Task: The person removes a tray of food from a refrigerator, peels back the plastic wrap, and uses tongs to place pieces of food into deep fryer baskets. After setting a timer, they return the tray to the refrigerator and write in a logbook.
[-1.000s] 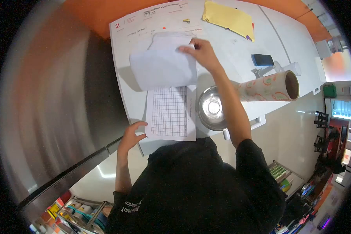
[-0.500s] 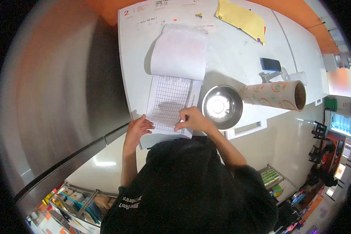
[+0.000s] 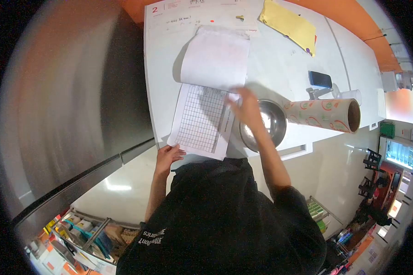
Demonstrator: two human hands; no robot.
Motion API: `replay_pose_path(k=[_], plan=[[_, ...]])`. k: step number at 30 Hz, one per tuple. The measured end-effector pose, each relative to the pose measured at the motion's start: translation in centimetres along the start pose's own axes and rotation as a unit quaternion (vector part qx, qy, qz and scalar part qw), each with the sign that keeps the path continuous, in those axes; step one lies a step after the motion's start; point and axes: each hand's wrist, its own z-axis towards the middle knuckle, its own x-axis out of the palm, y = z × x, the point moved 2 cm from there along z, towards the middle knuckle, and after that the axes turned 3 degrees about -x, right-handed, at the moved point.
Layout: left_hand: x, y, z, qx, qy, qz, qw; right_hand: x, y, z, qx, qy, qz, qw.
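Observation:
A pad of printed grid sheets (image 3: 199,119) lies on the white table in front of me. Its blank upper sheets (image 3: 215,59) are folded back towards the far side. At the pad's near left corner is my left hand (image 3: 169,156), fingers apart and touching the edge. My right hand (image 3: 248,107), somewhat smeared by motion, hovers over the pad's right edge beside the steel bowl (image 3: 277,121). Its thumb and fingers look apart, with nothing visible between them. My forearm covers part of the bowl.
A large printed film roll (image 3: 323,113) lies right of the bowl. Behind it are a dark phone (image 3: 320,79) and a clear cup (image 3: 351,96). A yellow sheet (image 3: 289,25) is at the far side. A metal panel (image 3: 78,105) borders the table's left.
My right hand has moved up and right, from the pad's near part to its right edge by the bowl. The curled grid page now lies flat. My left hand stays near the corner.

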Motion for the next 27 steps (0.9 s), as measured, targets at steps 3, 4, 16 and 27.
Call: replay_pose_path(k=[3, 4, 16, 27], plan=[[-0.3, 0.9, 0.5, 0.001, 0.007, 0.014, 1.0, 0.9, -4.0, 5.1, -0.059, -0.067, -0.197, 0.976], [-0.3, 1.0, 0.6, 0.004, 0.004, 0.023, 1.0, 1.2, -3.8, 5.9, -0.027, -0.023, -0.204, 0.978], [-1.0, 1.0, 2.0, 0.031, -0.028, -0.053, 0.998, 0.8, 2.2, -0.7, 0.006, 0.224, 0.146, 0.964], [-0.9, 0.1, 1.5, 0.022, -0.001, -0.135, 0.991, 1.9, -6.8, 5.5, -0.002, -0.053, -0.158, 0.986]])
